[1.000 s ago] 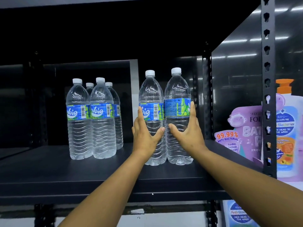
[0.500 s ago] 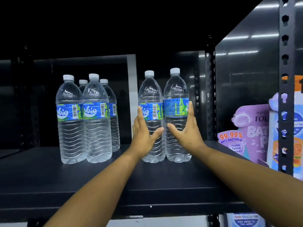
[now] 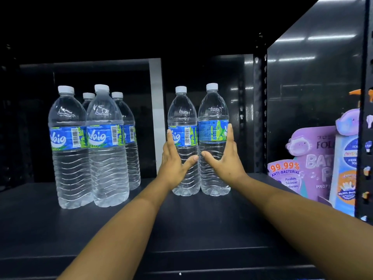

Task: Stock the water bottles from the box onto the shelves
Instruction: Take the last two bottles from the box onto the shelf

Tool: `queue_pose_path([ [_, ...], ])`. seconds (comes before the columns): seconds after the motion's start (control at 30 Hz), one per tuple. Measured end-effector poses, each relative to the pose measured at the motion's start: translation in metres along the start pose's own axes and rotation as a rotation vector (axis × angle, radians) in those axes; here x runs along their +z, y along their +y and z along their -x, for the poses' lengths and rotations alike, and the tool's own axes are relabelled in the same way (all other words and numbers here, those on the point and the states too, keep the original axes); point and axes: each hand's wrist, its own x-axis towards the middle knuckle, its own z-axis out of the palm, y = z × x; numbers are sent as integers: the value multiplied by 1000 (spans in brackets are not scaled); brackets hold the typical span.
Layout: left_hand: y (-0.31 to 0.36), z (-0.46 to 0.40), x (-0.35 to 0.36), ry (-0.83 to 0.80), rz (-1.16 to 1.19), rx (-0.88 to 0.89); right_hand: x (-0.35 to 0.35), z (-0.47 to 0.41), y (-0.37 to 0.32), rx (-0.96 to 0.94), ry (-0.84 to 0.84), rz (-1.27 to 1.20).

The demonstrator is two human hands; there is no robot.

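Off to the right, behind a black perforated upright post (image 3: 365, 122): a purple refill pouch (image 3: 304, 158) printed "99.99% ANTI-BACTERIAL", standing just beside a pump bottle (image 3: 346, 168) with an orange pump top. Farther back, a white vertical strip (image 3: 156, 110) against darkness.

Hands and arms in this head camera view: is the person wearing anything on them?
No. The left hand and right hand are bare, with no gloves, rings or watch showing. Both forearms are uncovered as far as the picture's lower edge; no sleeve comes into view. The fingers are slim, with short nails.
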Motion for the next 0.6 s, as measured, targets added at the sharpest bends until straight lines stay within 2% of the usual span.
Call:
queue_pose_path([
  [0.6, -6, -15, 3, -74, -44, -45, 7, -19, 17, 21, -30, -12],
])
